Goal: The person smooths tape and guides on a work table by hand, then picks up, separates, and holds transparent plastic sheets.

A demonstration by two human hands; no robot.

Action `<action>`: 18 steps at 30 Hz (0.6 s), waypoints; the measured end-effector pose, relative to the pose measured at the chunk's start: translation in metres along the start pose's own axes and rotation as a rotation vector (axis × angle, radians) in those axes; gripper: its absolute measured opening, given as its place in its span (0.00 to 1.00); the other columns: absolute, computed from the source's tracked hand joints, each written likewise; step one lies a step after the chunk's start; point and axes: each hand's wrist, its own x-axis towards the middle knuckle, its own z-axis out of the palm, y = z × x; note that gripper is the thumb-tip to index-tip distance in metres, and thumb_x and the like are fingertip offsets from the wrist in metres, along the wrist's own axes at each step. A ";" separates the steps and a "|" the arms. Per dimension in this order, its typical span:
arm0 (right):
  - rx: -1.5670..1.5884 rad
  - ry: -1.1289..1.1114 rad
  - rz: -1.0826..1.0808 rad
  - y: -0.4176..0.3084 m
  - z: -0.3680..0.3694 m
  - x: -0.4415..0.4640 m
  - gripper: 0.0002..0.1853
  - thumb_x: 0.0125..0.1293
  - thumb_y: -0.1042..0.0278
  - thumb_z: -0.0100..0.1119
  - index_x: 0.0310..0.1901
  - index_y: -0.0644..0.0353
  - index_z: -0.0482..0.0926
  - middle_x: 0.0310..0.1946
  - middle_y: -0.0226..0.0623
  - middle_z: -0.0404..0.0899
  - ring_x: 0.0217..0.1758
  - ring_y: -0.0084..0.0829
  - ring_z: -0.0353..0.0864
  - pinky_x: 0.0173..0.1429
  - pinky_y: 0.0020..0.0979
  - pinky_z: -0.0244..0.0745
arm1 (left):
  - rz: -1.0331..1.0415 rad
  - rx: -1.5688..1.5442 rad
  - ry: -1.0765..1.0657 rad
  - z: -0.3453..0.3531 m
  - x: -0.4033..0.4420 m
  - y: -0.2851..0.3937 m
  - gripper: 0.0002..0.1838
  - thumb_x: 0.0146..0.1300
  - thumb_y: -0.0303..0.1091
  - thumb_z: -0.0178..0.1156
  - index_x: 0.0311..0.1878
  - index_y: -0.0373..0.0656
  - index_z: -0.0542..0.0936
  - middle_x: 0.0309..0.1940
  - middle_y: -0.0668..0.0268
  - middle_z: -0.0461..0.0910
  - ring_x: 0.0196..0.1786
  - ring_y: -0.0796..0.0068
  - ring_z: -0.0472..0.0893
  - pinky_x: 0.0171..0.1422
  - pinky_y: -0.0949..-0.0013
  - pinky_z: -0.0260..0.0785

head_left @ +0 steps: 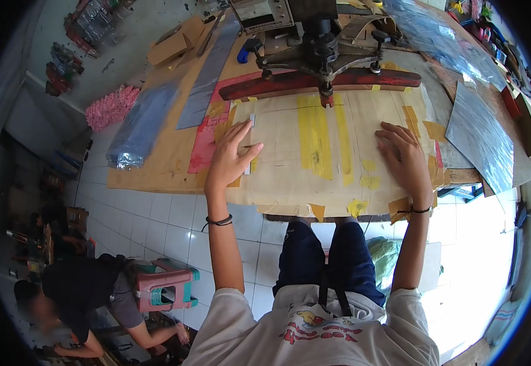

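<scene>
My left hand (233, 155) rests on the left part of a tan board (271, 146) patched with yellow and brown tape. Its fingers are apart, beside a thin pale strip (252, 120) that runs along the board's left side. On the right part of the same board lies my right hand (404, 160), fingers stretched out and slightly bent, holding nothing. Between the hands, wide yellow tape bands (315, 137) run front to back. Beyond them stands a dark metal press head (323, 52) with a long red bar (278, 84) across the board's far edge.
A grey control box (261, 15) stands at the back. Clear plastic sheets (146, 122) hang at the table's left, and more plastic sheeting (482, 131) lies at the right. On the left, a person (88, 299) bends over beside stacked plastic stools (165, 285). Pink material (113, 108) sits by the wall.
</scene>
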 end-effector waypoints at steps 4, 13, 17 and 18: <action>-0.018 -0.002 -0.003 0.000 -0.001 0.000 0.12 0.72 0.66 0.63 0.54 0.57 0.87 0.65 0.39 0.83 0.70 0.43 0.78 0.76 0.45 0.68 | -0.012 0.013 0.000 0.001 -0.001 0.001 0.35 0.70 0.46 0.69 0.73 0.33 0.75 0.71 0.48 0.76 0.75 0.49 0.73 0.80 0.55 0.63; -0.011 0.013 -0.002 -0.002 -0.001 0.001 0.12 0.72 0.67 0.63 0.53 0.58 0.88 0.64 0.39 0.83 0.69 0.43 0.78 0.74 0.44 0.69 | -0.032 0.009 -0.010 0.000 0.000 0.003 0.34 0.70 0.43 0.69 0.73 0.34 0.75 0.72 0.48 0.76 0.76 0.49 0.72 0.81 0.55 0.63; 0.004 0.011 0.000 0.000 0.000 -0.001 0.11 0.71 0.67 0.64 0.52 0.57 0.88 0.64 0.39 0.83 0.69 0.42 0.78 0.74 0.44 0.69 | -0.029 -0.041 -0.020 -0.002 0.000 -0.002 0.34 0.70 0.42 0.69 0.74 0.35 0.75 0.73 0.49 0.75 0.77 0.50 0.72 0.81 0.55 0.62; -0.001 0.014 0.003 -0.001 0.000 0.000 0.11 0.71 0.67 0.64 0.52 0.57 0.88 0.64 0.39 0.83 0.69 0.42 0.78 0.74 0.44 0.69 | -0.035 -0.063 -0.027 -0.003 0.000 -0.003 0.34 0.70 0.42 0.69 0.74 0.36 0.75 0.73 0.49 0.75 0.77 0.50 0.71 0.81 0.55 0.61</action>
